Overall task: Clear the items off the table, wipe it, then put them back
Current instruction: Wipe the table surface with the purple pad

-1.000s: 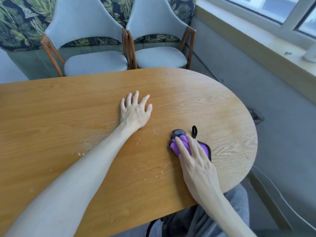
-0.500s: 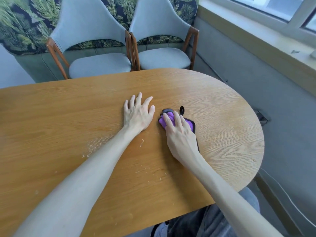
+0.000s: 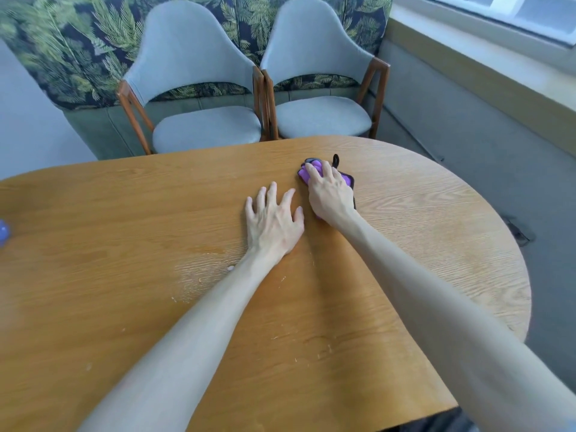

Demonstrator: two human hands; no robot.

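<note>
My right hand point(image 3: 328, 193) presses flat on a purple cloth with a black edge and loop point(image 3: 346, 179), far out on the oval wooden table point(image 3: 124, 244). Most of the cloth is hidden under the hand. My left hand point(image 3: 272, 222) lies palm down on the table just left of it, fingers spread, holding nothing. Small pale crumbs and a dull smear point(image 3: 199, 272) mark the wood near my left forearm.
Two grey chairs with wooden frames point(image 3: 199, 88) point(image 3: 318, 79) stand against the table's far edge. A small blue-purple object point(image 3: 3, 232) shows at the left border. A window ledge point(image 3: 486, 67) runs along the right wall, with grey floor beside the table's rounded end.
My right hand has slid the purple cloth away from me, from the near right part of the table to beyond my left hand. The left hand has stayed in place.
</note>
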